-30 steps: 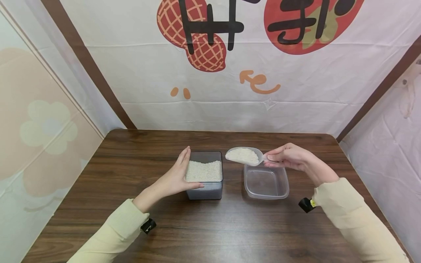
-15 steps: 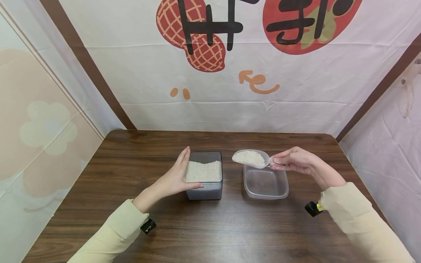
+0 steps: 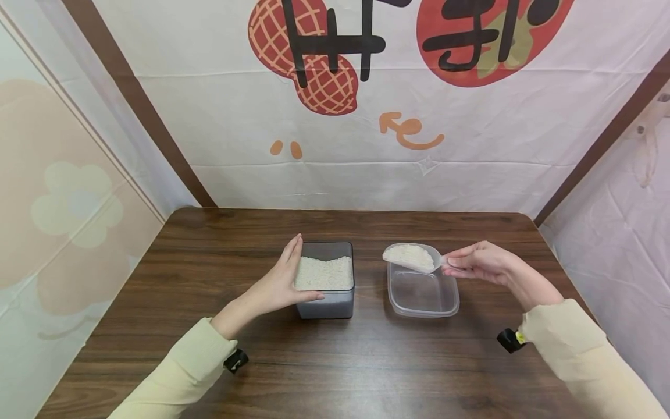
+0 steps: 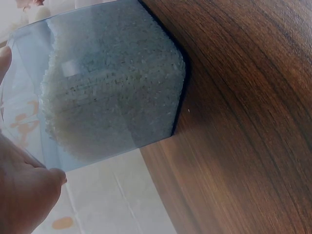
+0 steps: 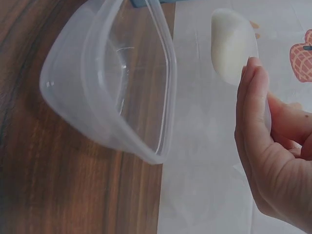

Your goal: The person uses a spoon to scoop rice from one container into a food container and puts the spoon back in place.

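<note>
A square grey see-through container (image 3: 335, 305) filled with white rice (image 3: 325, 274) stands near the table's middle. My left hand (image 3: 279, 283) holds it at the top, thumb along the near side and fingers on the left side. To the right, my right hand (image 3: 484, 263) grips the handle of a clear plastic scoop (image 5: 233, 48) between thumb and fingers. The scoop carries a heap of rice and overlaps the back part of a clear plastic tub (image 3: 425, 313) in the head view. In the right wrist view the tub has nothing inside.
Both containers stand on a brown wood-grain table (image 3: 335, 372), with a gap between them. Behind the table hangs a white printed cloth (image 3: 220, 116), and more cloth hangs at both sides.
My right hand has moved to the right and a little nearer, bringing the rice-filled scoop from beside the tub to over its back part. The left hand stays on the rice container.
</note>
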A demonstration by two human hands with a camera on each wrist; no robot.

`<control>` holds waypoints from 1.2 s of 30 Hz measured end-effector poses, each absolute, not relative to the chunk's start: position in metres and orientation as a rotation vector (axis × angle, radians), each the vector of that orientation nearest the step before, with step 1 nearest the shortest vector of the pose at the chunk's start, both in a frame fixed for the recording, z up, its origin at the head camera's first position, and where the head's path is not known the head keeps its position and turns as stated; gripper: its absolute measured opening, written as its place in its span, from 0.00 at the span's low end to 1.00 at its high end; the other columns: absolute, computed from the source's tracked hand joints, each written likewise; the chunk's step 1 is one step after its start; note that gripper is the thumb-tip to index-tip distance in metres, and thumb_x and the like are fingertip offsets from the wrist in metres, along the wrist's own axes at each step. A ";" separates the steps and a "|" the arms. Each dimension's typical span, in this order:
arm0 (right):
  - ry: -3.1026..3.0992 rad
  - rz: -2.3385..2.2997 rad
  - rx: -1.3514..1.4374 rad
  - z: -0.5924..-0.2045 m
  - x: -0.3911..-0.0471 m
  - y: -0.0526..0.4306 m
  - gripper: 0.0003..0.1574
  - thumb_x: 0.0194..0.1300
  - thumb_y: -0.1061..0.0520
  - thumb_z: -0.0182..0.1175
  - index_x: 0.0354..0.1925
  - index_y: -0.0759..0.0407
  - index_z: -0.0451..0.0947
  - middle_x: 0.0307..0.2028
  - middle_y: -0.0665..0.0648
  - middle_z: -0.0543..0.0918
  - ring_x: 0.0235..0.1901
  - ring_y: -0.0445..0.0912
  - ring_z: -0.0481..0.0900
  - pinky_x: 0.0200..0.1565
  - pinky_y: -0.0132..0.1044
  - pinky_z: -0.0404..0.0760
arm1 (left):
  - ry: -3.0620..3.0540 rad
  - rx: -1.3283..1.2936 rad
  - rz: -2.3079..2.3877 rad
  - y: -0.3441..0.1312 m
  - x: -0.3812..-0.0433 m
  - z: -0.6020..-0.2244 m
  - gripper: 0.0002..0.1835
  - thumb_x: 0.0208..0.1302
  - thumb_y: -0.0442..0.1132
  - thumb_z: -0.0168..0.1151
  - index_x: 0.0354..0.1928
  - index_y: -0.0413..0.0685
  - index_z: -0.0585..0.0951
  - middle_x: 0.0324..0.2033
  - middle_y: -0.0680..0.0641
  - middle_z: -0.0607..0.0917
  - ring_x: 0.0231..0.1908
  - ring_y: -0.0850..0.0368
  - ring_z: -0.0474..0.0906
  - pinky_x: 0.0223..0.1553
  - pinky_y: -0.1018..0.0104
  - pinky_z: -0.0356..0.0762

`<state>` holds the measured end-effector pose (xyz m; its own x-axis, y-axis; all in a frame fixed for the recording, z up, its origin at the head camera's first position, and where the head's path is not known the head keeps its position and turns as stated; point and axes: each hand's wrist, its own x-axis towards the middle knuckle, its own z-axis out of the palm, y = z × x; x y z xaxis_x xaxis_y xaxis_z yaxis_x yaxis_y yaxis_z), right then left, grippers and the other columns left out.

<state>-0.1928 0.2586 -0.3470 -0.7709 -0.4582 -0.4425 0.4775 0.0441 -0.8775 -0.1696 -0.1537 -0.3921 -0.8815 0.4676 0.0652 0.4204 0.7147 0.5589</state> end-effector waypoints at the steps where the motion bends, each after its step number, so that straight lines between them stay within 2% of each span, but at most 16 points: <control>1: 1.659 -1.803 0.024 -0.348 -0.192 0.260 0.15 0.62 0.72 0.50 0.47 0.78 0.73 0.35 0.62 0.83 0.38 0.47 0.82 0.46 0.35 0.76 | 2.834 0.734 0.894 -0.154 -0.170 -0.392 0.65 0.45 0.63 0.66 0.68 0.33 0.36 0.69 0.39 0.35 0.67 0.42 0.42 0.61 0.48 0.55; 10: 1.586 -1.835 0.021 -0.359 -0.188 0.273 0.13 0.63 0.72 0.49 0.40 0.70 0.79 0.35 0.63 0.83 0.39 0.48 0.82 0.47 0.35 0.76 | 2.825 0.726 0.880 -0.154 -0.170 -0.392 0.65 0.46 0.64 0.65 0.69 0.36 0.34 0.69 0.41 0.33 0.68 0.44 0.40 0.62 0.50 0.54; 14: 1.576 -1.838 0.005 -0.362 -0.187 0.276 0.11 0.63 0.71 0.51 0.42 0.73 0.77 0.35 0.63 0.82 0.39 0.48 0.82 0.47 0.35 0.76 | 2.829 0.726 0.885 -0.154 -0.170 -0.393 0.66 0.45 0.65 0.65 0.69 0.36 0.34 0.69 0.41 0.34 0.68 0.44 0.41 0.62 0.50 0.54; 20: 1.547 -1.832 -0.026 -0.371 -0.189 0.283 0.09 0.61 0.69 0.55 0.39 0.68 0.81 0.35 0.62 0.83 0.39 0.48 0.82 0.47 0.35 0.75 | 2.829 0.721 0.887 -0.155 -0.171 -0.394 0.66 0.45 0.65 0.65 0.69 0.37 0.34 0.69 0.41 0.34 0.68 0.44 0.41 0.62 0.50 0.54; 24: 1.557 -1.826 -0.067 -0.376 -0.189 0.287 0.10 0.59 0.67 0.58 0.41 0.71 0.79 0.35 0.63 0.83 0.39 0.48 0.82 0.47 0.35 0.76 | 2.829 0.723 0.890 -0.155 -0.171 -0.394 0.66 0.45 0.65 0.65 0.69 0.35 0.35 0.69 0.41 0.34 0.68 0.44 0.41 0.62 0.50 0.54; 33: 1.699 -1.746 0.059 -0.370 -0.184 0.280 0.18 0.65 0.72 0.47 0.51 0.84 0.67 0.34 0.62 0.83 0.37 0.47 0.82 0.48 0.39 0.75 | 2.829 0.728 0.905 -0.154 -0.169 -0.393 0.65 0.45 0.64 0.66 0.69 0.34 0.36 0.69 0.40 0.35 0.67 0.43 0.42 0.61 0.48 0.55; 36: 1.712 -1.735 0.069 -0.372 -0.185 0.279 0.19 0.64 0.72 0.47 0.51 0.85 0.65 0.33 0.62 0.83 0.36 0.47 0.82 0.48 0.39 0.75 | 2.833 0.731 0.908 -0.154 -0.169 -0.393 0.66 0.45 0.64 0.66 0.68 0.33 0.36 0.69 0.39 0.35 0.67 0.42 0.43 0.61 0.48 0.55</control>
